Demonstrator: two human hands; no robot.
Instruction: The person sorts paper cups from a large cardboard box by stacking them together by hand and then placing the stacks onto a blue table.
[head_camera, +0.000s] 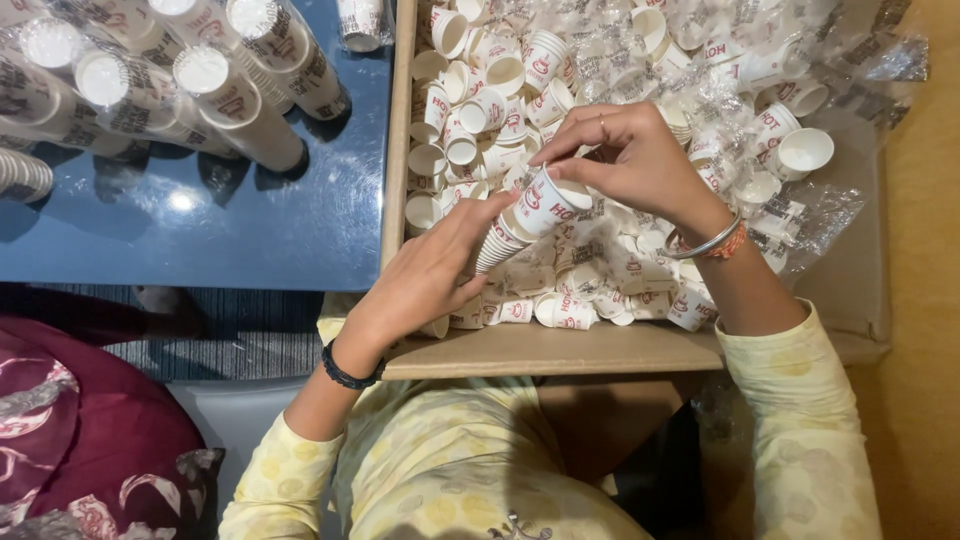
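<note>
Over a cardboard box (560, 350) heaped with loose paper cups (480, 110), left hand (425, 280) cradling a short stack of nested cups (500, 240), fingers curled round it, right hand (630, 155) pinching the top cup (548, 203) at its rim, wrapped cup stacks (240, 100) on the blue surface (230, 240) alongside.

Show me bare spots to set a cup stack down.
Free: the blue tabletop between the wrapped cup stacks and the cardboard box; the box's brown flap right of the loose cups. Crowded: the box interior, where the left hand and right hand hold a stack.
</note>
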